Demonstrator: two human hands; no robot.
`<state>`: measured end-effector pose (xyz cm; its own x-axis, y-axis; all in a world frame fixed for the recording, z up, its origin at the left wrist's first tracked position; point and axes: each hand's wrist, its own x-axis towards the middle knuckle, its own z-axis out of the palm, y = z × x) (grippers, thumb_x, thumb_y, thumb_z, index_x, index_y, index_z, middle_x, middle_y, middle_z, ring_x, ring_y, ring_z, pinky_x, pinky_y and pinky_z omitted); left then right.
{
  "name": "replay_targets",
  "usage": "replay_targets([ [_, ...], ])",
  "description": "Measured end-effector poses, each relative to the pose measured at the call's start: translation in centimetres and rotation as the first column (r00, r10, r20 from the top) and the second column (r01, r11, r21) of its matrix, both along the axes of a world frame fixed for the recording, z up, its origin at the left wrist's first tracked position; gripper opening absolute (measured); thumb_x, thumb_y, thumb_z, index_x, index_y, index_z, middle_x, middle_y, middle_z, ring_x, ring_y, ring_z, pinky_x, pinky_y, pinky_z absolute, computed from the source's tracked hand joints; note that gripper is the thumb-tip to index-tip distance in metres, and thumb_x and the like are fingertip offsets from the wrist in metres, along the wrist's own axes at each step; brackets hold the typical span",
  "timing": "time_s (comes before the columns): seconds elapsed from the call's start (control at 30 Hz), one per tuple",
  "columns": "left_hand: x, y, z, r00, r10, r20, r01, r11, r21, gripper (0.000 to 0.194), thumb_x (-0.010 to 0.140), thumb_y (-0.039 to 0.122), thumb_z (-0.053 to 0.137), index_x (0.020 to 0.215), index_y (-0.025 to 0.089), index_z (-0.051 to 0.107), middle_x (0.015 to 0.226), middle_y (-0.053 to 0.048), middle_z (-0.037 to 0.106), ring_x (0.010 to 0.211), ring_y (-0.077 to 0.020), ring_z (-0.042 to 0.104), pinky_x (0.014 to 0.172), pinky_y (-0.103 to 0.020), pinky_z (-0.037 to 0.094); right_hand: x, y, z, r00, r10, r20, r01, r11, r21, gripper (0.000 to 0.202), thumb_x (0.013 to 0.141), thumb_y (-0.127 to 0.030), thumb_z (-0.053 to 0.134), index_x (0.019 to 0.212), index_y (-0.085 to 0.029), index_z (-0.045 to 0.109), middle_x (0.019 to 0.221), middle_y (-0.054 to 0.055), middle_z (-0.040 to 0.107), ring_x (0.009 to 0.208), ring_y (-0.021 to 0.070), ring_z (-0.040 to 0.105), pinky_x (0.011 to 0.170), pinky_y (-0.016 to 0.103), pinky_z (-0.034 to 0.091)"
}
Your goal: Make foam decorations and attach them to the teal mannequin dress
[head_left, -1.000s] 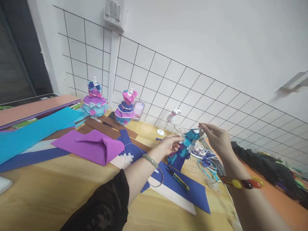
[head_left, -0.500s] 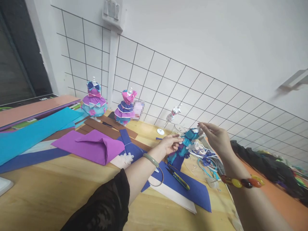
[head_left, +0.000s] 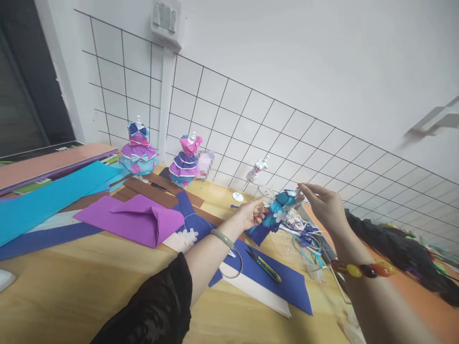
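Observation:
A small dress form in a teal and dark blue dress, trimmed with white flowers, is held tilted above the table's far side. My left hand has its fingers curled round the dress from the left, partly hiding it. At the form's white upper end, my right hand pinches with thumb and forefinger; exactly what lies between those fingertips is hard to see. Below the dress, black and yellow thread snips rest on dark blue fabric. White flower cutouts lie left of my left wrist.
Two dressed forms, one with bows and one with ruffles, stand by the wire grid. A bare white form stands behind my hands. Purple fabric lies left; tangled cords lie right.
The dressed form has tipped further over, its skirt end lifting. My left fingers have curled in more around it. My right hand stays at its upper end.

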<state>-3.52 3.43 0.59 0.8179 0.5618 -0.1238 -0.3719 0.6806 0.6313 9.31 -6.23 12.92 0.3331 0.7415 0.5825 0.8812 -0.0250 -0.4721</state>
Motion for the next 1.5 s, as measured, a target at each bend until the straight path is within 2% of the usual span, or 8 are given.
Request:
replay_targets([
  [0.07,0.0,0.0,0.0,0.996,0.074,-0.039,-0.074,0.997,0.011,0.035,0.064,0.042,0.065,0.084,0.015,0.056,0.071,-0.004,0.060,0.042,-0.0040,0.045,0.036,-0.015,0.030,0.1,0.1,0.1,0.999,-0.033,-0.006,0.033,0.999,0.008,0.032,0.074,-0.044,0.054,0.078,-0.017,0.069,0.076,0.006,0.069,0.074,0.0207,0.062,0.058,0.026,0.045],
  [0.17,0.0,0.0,-0.1,0.960,0.256,-0.110,-0.252,0.966,0.052,0.034,0.065,0.042,0.064,0.082,0.014,0.054,0.066,-0.003,0.057,0.040,-0.0039,0.043,0.037,-0.016,0.030,0.2,0.3,0.4,0.997,-0.074,-0.030,0.074,0.997,-0.012,0.032,0.070,-0.045,0.057,0.076,-0.016,0.069,0.077,0.006,0.068,0.064,0.0182,0.061,0.050,0.024,0.043],
  [0.23,0.0,0.0,0.0,0.930,0.349,-0.118,-0.342,0.937,0.076,0.031,0.066,0.039,0.063,0.082,0.016,0.052,0.064,0.000,0.054,0.039,-0.0027,0.040,0.037,-0.016,0.029,0.1,0.5,0.8,0.992,-0.103,-0.066,0.100,0.994,-0.052,0.033,0.068,-0.047,0.058,0.074,-0.015,0.069,0.069,0.005,0.067,0.051,0.0146,0.055,0.041,0.023,0.038],
  [0.37,0.1,0.0,0.2,0.892,0.441,-0.102,-0.428,0.895,0.121,0.026,0.067,0.035,0.063,0.080,0.017,0.048,0.065,0.002,0.051,0.039,-0.0010,0.037,0.037,-0.015,0.027,-0.2,0.8,1.4,0.984,-0.150,-0.097,0.137,0.981,-0.134,0.036,0.066,-0.050,0.059,0.068,-0.015,0.067,0.046,0.000,0.053,0.036,0.0086,0.038,0.033,0.022,0.026],
  [0.57,-0.1,-0.2,0.5,0.886,0.452,-0.100,-0.433,0.885,0.169,0.022,0.067,0.030,0.063,0.078,0.015,0.049,0.065,0.001,0.051,0.039,-0.0014,0.038,0.036,-0.016,0.025,0.1,1.5,1.8,0.981,-0.196,-0.002,0.191,0.958,-0.216,0.041,0.065,-0.055,0.057,0.065,-0.014,0.064,0.041,-0.002,0.044,0.037,0.0092,0.034,0.035,0.023,0.025],
  [0.93,0.1,-0.3,0.3,0.892,0.444,-0.079,-0.419,0.880,0.223,0.018,0.066,0.021,0.062,0.079,0.014,0.051,0.064,0.001,0.052,0.038,-0.0007,0.036,0.036,-0.016,0.024,0.2,2.2,2.2,0.954,-0.178,0.239,0.237,0.940,-0.246,0.037,0.069,-0.052,0.051,0.063,-0.017,0.062,0.056,0.005,0.061,0.049,0.0154,0.051,0.047,0.026,0.034],
  [1.13,0.0,-0.2,0.3,0.895,0.440,-0.074,-0.414,0.881,0.229,0.018,0.066,0.021,0.062,0.078,0.014,0.052,0.063,0.001,0.053,0.037,-0.0006,0.036,0.036,-0.016,0.023,0.5,2.4,2.2,0.934,-0.208,0.291,0.281,0.929,-0.239,0.036,0.070,-0.050,0.050,0.063,-0.017,0.062,0.054,0.005,0.060,0.049,0.0160,0.051,0.046,0.027,0.032],
  [1.5,0.3,0.5,-0.1,0.900,0.429,-0.075,-0.408,0.891,0.200,0.016,0.067,0.017,0.060,0.080,0.014,0.052,0.062,0.001,0.052,0.039,-0.0012,0.038,0.036,-0.015,0.024,1.5,3.3,1.5,0.935,-0.232,0.266,0.289,0.937,-0.197,0.036,0.070,-0.050,0.049,0.067,-0.017,0.063,0.060,0.006,0.063,0.051,0.0166,0.052,0.047,0.027,0.033],
])
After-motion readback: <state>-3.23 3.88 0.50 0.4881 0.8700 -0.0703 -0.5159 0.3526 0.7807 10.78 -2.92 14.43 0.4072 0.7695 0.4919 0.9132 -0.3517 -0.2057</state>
